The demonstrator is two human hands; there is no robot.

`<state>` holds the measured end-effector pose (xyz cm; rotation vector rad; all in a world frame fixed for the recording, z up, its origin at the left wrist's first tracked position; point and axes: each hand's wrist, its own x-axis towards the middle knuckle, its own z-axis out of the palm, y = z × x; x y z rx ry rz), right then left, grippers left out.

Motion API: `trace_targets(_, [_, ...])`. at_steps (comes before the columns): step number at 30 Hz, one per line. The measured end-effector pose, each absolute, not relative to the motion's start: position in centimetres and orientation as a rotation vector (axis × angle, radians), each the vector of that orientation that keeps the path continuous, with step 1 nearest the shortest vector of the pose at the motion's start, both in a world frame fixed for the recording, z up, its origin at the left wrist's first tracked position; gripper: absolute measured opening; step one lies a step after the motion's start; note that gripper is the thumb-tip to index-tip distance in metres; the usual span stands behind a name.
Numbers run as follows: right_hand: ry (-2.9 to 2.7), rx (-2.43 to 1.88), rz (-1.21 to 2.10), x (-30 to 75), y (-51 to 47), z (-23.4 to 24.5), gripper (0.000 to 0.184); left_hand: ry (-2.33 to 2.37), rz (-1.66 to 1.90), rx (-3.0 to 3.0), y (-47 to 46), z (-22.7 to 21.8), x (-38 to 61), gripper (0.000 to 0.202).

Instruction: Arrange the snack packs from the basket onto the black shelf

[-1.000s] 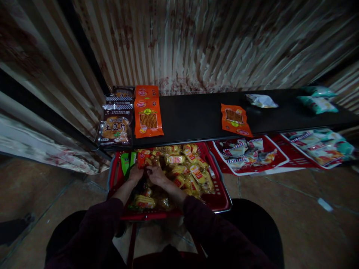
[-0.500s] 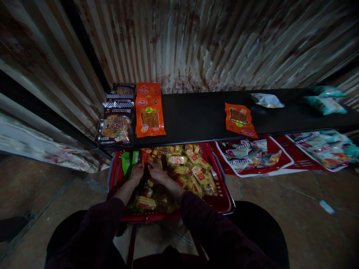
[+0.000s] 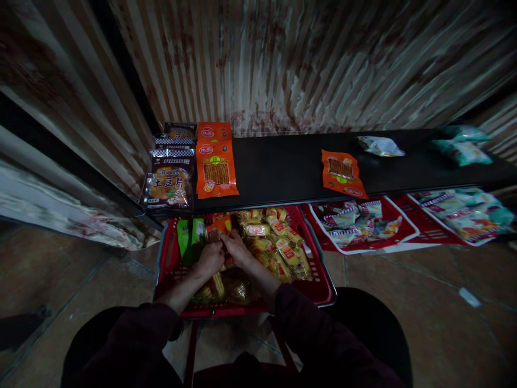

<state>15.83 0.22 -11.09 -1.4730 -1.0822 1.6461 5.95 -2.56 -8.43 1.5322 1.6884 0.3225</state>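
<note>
My left hand [image 3: 211, 258] and my right hand [image 3: 236, 250] are close together inside a red plastic basket [image 3: 323, 280]. Between them is an orange snack packet [image 3: 224, 224], its upper part showing beyond my fingers. Both hands are closed on its near side, which they cover. To the right lie several clear-wrapped yellow snacks [image 3: 287, 251] with red labels. Green packets [image 3: 183, 238] lean at the basket's left, beside my left hand. More wrapped snacks [image 3: 217, 285] lie below my wrists.
A black shelf [image 3: 278, 167] runs above the basket's far edge. It bears dark brown potato-slice packets [image 3: 169, 180], stacked orange packets [image 3: 217, 171], a single orange packet [image 3: 343, 173], a white packet [image 3: 380, 145] and teal packets [image 3: 462, 151]. More red baskets [image 3: 418, 218] stand to the right.
Both hands have moved right and slightly nearer, and the orange packet now shows more plainly between them. A wrapped snack under my left wrist has tilted. The view has shifted slightly.
</note>
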Motion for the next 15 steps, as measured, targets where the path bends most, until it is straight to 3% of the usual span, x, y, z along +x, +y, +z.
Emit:
trace_targets(7, [-1.067, -1.593, 1.539, 18.4, -1.1, -7.8, 0.020, 1.583, 0.293, 1.736, -4.5, -6.1, 7.7, 0.023])
trace_targets(15, [-1.384, -1.855, 1.319, 20.3, -1.5, -8.0, 0.028, 1.429, 0.388, 1.810, -5.1, -5.6, 7.6, 0.029])
